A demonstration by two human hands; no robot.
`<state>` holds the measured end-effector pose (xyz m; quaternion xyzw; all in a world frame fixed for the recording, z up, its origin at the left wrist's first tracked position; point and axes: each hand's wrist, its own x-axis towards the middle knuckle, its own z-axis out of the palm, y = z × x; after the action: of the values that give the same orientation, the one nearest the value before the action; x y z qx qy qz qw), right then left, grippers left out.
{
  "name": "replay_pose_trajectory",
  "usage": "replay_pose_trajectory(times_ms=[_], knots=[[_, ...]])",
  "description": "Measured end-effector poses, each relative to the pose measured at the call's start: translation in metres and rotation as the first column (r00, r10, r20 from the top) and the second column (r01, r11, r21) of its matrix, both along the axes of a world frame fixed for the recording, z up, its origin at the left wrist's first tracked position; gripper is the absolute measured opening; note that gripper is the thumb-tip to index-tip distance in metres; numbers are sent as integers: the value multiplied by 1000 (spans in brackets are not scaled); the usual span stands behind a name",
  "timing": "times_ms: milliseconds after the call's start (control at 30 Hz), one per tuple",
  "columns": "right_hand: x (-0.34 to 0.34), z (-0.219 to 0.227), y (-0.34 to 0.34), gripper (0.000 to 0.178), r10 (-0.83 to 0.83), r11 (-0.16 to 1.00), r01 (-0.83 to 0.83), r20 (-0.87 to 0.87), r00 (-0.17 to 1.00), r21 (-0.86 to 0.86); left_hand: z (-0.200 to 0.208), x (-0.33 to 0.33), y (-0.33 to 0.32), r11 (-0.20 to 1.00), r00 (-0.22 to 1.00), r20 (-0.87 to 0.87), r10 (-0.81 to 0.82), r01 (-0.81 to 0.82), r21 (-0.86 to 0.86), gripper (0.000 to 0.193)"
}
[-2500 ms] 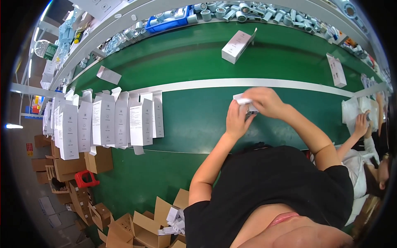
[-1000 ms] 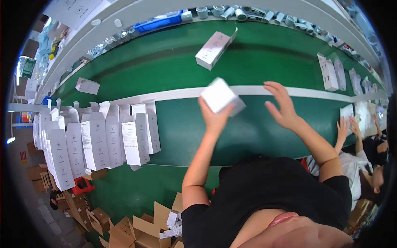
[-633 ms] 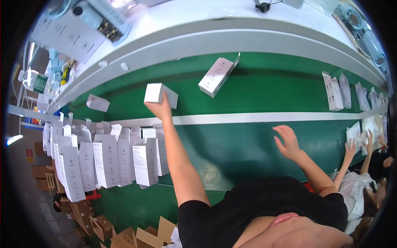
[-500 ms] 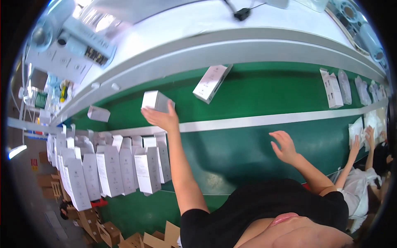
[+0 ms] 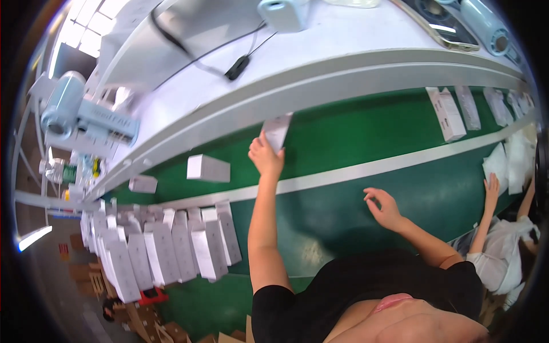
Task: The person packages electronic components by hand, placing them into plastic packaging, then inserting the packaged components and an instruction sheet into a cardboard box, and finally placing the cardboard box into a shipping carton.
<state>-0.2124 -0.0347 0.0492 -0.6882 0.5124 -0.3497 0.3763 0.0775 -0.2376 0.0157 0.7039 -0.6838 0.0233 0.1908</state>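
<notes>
Where left hand (image 5: 267, 158) touches, box (image 5: 278, 129) lies.

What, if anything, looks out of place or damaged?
No spill or damage shows. Slightly askew: the white box at the left hand points across the belt, while the plain box left of it lies roughly lengthwise.

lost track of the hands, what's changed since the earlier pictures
The left hand carried a white box leftward onto the far green surface, let go, then moved right to touch another white box. The right hand came off the first box, now empty. The standing cartons stayed put.
</notes>
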Motion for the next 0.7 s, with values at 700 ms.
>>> replay_pose_trajectory(times_ms=[700], knots=[[116, 68, 14, 52, 578, 746, -657, 382, 721, 112, 125, 82, 299, 956, 972, -206, 118, -167, -240, 80]])
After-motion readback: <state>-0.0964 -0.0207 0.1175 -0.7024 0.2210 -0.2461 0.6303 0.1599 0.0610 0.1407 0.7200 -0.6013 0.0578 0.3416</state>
